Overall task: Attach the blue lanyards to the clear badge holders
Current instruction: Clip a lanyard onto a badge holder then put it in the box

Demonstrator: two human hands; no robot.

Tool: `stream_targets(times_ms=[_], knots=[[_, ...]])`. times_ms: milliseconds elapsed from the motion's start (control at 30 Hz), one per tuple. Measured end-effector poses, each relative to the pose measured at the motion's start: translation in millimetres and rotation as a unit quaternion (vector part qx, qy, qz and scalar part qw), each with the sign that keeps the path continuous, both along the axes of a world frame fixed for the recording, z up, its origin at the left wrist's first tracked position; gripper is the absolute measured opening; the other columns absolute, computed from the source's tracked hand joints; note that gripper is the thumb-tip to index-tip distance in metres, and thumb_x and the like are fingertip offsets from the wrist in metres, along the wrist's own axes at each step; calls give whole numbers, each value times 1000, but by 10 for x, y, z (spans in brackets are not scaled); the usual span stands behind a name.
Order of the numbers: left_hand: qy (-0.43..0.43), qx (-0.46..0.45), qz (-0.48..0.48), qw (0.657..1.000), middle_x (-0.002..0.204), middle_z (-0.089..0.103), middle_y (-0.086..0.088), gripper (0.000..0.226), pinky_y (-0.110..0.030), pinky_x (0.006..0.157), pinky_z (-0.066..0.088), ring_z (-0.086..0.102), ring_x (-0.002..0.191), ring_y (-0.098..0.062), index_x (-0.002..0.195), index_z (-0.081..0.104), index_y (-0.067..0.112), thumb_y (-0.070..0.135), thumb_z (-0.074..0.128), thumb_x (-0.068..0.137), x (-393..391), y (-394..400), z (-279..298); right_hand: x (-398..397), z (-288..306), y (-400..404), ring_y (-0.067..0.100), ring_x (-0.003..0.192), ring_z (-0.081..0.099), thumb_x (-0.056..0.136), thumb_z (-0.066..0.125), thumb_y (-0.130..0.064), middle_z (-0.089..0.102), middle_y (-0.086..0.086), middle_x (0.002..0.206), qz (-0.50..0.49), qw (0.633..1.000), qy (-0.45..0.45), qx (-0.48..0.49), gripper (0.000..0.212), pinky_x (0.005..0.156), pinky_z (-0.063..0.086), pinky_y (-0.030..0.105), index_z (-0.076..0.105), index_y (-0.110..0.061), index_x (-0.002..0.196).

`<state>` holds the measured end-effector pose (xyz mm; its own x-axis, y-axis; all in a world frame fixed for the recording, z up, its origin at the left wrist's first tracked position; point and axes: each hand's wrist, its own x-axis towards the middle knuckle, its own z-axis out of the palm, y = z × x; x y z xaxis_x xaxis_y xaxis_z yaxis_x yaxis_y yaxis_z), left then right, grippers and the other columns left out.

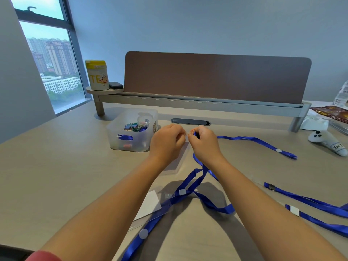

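My left hand (167,141) pinches the top edge of a clear badge holder (178,161), which hangs down tilted above the desk. My right hand (204,143) pinches the clip end of a blue lanyard (200,178) right against that edge; the clip itself is mostly hidden by my fingers. That strap drops from my right hand to the desk and loops there. A second clear badge holder (150,203) with a white card lies near me, with a blue strap (139,240) running across it. More blue lanyards lie at the right (310,201) and far right (263,142).
A translucent bin (131,129) of small parts stands left of my hands. Behind is a monitor riser (188,102) with a brown panel, a yellow-lidded canister (97,75) and a small black box (115,85). A white controller (327,141) and packets lie at the far right.
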<state>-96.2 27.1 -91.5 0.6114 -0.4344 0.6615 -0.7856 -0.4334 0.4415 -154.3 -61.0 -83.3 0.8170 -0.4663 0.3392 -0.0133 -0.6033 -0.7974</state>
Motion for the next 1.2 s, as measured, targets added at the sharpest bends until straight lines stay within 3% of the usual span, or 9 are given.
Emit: stream_targets(times_ms=[133, 333, 567, 633, 700, 800, 900, 1000, 1200], knots=[[48, -23, 2, 999, 101, 69, -20, 25, -23, 72, 40, 48, 79, -14, 99, 66, -3, 11, 46, 93, 4, -17, -9, -23, 14, 3, 12, 65, 41, 94, 43, -12, 47, 2, 73, -6, 998, 3, -56, 11, 53, 33, 13, 52, -7, 89], [100, -19, -10, 995, 101, 68, -21, 25, -25, 73, 42, 52, 80, -18, 99, 65, -4, 12, 47, 93, -17, -15, 26, -51, 63, -33, 17, 77, 46, 95, 42, -16, 48, 5, 86, -8, 987, 46, -156, 25, 54, 34, 18, 54, 0, 108], [-63, 205, 21, 976, 120, 63, -9, 31, -29, 89, 49, 59, 105, -23, 115, 57, 8, 22, 36, 98, -42, 55, 91, -94, 142, -82, 19, 78, 48, 93, 43, -15, 50, 7, 85, 16, 977, 131, -166, 22, 63, 38, 27, 56, -2, 105], [-136, 225, 23, 964, 108, 69, -13, 23, -33, 79, 54, 65, 94, -27, 105, 63, 4, 18, 51, 92, -71, 59, 72, -105, 155, -78, 19, 78, 48, 93, 44, -15, 51, 8, 85, 17, 976, 140, -164, 14, 63, 38, 28, 55, -6, 97], [-179, 234, 14, 956, 70, 74, -15, 16, -30, 50, 57, 69, 57, -27, 74, 70, 2, 12, 80, 66, -76, 79, 70, -117, 155, -74, 20, 77, 48, 92, 45, -15, 51, 9, 84, 13, 975, 146, -166, 9, 67, 39, 29, 51, -9, 90], [-166, 216, 12, 962, 46, 68, -8, 26, -24, 32, 49, 61, 34, -20, 52, 67, 7, 13, 91, 43, -51, 40, 41, -123, 133, -79, 20, 78, 48, 93, 45, -16, 51, 8, 84, 7, 977, 140, -163, 18, 65, 39, 28, 57, -4, 99], [-145, 178, 2, 973, 65, 73, -15, 12, -26, 48, 53, 69, 54, -27, 67, 70, 1, 11, 74, 70, -111, 11, 42, -126, 121, -85, 20, 75, 46, 93, 44, -14, 50, 10, 82, 5, 983, 110, -148, 12, 55, 34, 23, 52, -7, 87], [-54, 96, 11, 994, 104, 69, -18, 27, -22, 71, 39, 63, 92, -29, 101, 65, -1, 17, 47, 93, -122, -55, 27, -119, 115, -89, 20, 74, 46, 93, 44, -13, 49, 9, 78, -5, 991, 72, -114, 12, 61, 38, 27, 45, -8, 82], [62, -6, 9, 998, 103, 68, -19, 28, -21, 68, 35, 50, 79, -15, 100, 65, -2, 15, 42, 95, -111, -139, 43, -114, 106, -83, 19, 75, 45, 93, 44, -10, 49, 9, 81, -15, 996, 13, -87, 11, 64, 39, 28, 51, -5, 87]])
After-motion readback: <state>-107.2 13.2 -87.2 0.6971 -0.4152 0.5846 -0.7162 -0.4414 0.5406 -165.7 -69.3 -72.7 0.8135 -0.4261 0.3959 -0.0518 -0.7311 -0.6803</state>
